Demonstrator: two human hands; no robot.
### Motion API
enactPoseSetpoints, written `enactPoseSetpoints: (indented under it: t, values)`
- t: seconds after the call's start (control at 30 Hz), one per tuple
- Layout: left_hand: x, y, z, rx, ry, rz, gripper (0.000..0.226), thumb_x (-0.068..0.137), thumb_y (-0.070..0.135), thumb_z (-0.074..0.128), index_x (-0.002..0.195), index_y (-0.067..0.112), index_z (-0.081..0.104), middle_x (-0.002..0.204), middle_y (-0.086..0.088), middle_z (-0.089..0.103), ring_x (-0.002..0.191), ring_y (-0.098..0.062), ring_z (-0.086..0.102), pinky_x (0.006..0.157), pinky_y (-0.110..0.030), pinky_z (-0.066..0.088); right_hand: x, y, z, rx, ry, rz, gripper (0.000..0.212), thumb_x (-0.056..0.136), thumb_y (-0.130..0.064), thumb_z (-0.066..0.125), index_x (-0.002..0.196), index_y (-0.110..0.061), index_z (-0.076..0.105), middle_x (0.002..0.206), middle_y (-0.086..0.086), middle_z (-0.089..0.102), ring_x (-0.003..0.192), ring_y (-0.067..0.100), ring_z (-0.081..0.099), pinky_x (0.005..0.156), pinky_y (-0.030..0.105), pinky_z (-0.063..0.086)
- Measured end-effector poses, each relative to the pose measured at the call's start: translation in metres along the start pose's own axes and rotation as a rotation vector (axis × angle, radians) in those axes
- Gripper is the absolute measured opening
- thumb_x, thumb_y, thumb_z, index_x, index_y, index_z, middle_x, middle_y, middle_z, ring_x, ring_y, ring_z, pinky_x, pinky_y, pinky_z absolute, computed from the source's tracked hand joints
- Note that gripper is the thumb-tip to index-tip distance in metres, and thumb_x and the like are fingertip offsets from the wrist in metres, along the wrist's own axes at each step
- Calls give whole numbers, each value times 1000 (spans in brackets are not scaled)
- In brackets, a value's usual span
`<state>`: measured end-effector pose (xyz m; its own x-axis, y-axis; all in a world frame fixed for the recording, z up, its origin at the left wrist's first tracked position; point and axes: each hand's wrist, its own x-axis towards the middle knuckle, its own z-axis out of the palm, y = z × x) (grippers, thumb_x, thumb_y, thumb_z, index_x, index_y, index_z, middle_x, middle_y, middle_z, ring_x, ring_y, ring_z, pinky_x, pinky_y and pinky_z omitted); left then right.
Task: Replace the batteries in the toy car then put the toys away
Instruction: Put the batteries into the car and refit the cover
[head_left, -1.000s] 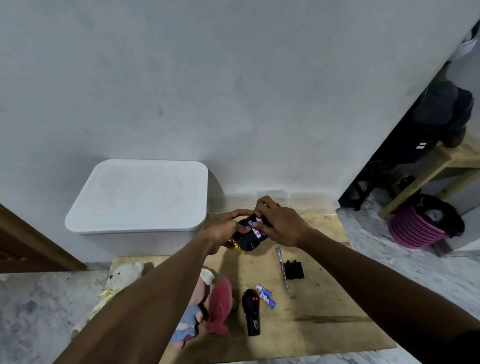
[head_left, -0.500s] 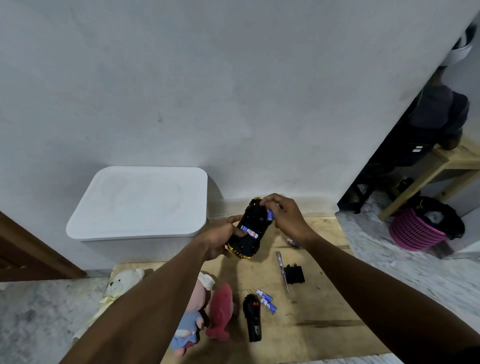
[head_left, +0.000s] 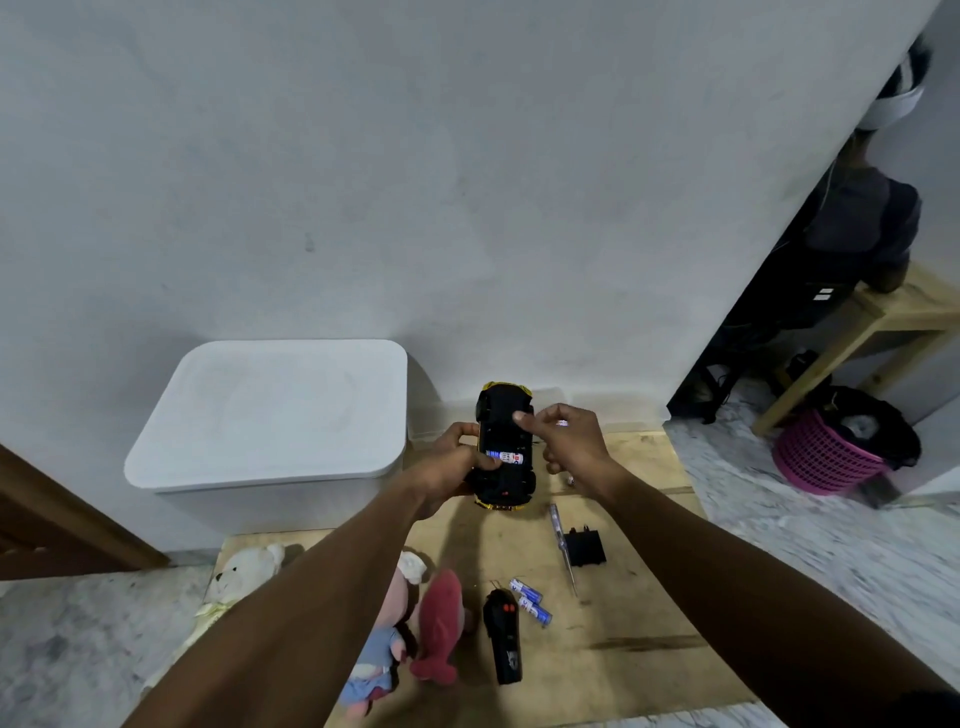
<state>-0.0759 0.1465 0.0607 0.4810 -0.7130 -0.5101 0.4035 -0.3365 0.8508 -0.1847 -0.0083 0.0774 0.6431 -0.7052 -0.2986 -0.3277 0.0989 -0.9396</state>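
Observation:
My left hand grips the black and yellow toy car, held upside down above the wooden board. A battery lies in the car's open compartment. My right hand hovers at the car's right side with its thumb tip on the underside. Its curled fingers pinch a small blurred battery. Two blue batteries lie on the board beside the black remote control. The black battery cover and a screwdriver lie right of the car.
A white lidded bin stands at the wall on the left. A white bear, a pink doll and a red fish plush lie on the board's left. A pink basket, a wooden table and a person are at the right.
The car has been lifted and turned lengthwise, underside up. My right hand has drawn back from the compartment to the car's right side, with a battery in its fingers.

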Motion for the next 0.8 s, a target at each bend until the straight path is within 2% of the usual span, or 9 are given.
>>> enactPoseSetpoints:
  t: [0.13, 0.33, 0.43, 0.5, 0.53, 0.63, 0.67, 0.73, 0.8]
  values:
    - [2, -3, 3, -14, 5, 49, 46, 86, -2, 65, 123, 21, 49, 102, -12, 73, 90, -27, 73, 85, -43, 58, 0, 5, 5, -41, -20, -22, 41, 80, -38, 81, 115, -24, 65, 85, 6, 67, 42, 9, 46, 39, 21, 34]
    - [-1, -1, 2, 77, 5, 92, 56, 89, 7, 68, 136, 27, 44, 102, -10, 67, 100, -27, 71, 81, -36, 58, 8, 6, -1, -102, -58, -51, 37, 87, -38, 75, 122, -28, 66, 93, 7, 74, 42, 8, 49, 41, 20, 33]
    - [-4, 1, 0, 88, 11, 160, 72, 90, 10, 69, 143, 42, 33, 109, -6, 64, 99, -24, 70, 83, -38, 57, 9, 4, -5, -158, -122, -68, 39, 88, -40, 73, 125, -30, 67, 89, 0, 75, 59, 14, 66, 51, 24, 41]
    - [-6, 5, 0, 71, 16, 216, 82, 91, 9, 68, 146, 53, 26, 121, -6, 59, 108, -25, 67, 89, -40, 57, 11, 3, -8, -175, -191, -53, 41, 88, -41, 73, 127, -30, 66, 95, 1, 76, 84, 30, 73, 65, 34, 45]
    - [-7, 7, 2, 80, 12, 243, 83, 91, 8, 68, 146, 55, 28, 124, -6, 57, 111, -24, 65, 89, -40, 57, 11, 2, -9, -191, -225, -45, 41, 89, -41, 72, 128, -29, 66, 96, 1, 76, 89, 33, 73, 67, 35, 44]
    - [-7, 12, 3, 90, -17, 284, 76, 90, 1, 66, 143, 49, 42, 129, -8, 57, 114, -27, 63, 86, -40, 60, 10, -5, -13, -304, -293, -59, 40, 92, -42, 69, 129, -28, 66, 85, -12, 74, 67, 8, 69, 56, 27, 49]
    - [-7, 13, 3, 87, -24, 281, 73, 89, 0, 67, 141, 47, 46, 129, -7, 57, 112, -28, 64, 85, -41, 60, 11, -8, -14, -337, -306, -66, 39, 92, -42, 68, 129, -28, 67, 89, -10, 74, 70, 9, 70, 57, 32, 55]
    - [-7, 15, 3, 90, -27, 272, 69, 87, 1, 69, 136, 46, 52, 127, -7, 58, 110, -28, 65, 80, -38, 61, 13, -14, -15, -409, -335, -85, 37, 94, -40, 66, 128, -27, 67, 107, 0, 74, 94, 23, 72, 77, 50, 59]
    - [-5, 15, 3, 97, -22, 270, 63, 86, 3, 70, 131, 45, 56, 127, -6, 58, 109, -28, 65, 75, -36, 61, 14, -22, -16, -482, -393, -122, 35, 96, -37, 64, 128, -24, 68, 114, 3, 73, 104, 25, 69, 85, 46, 56]
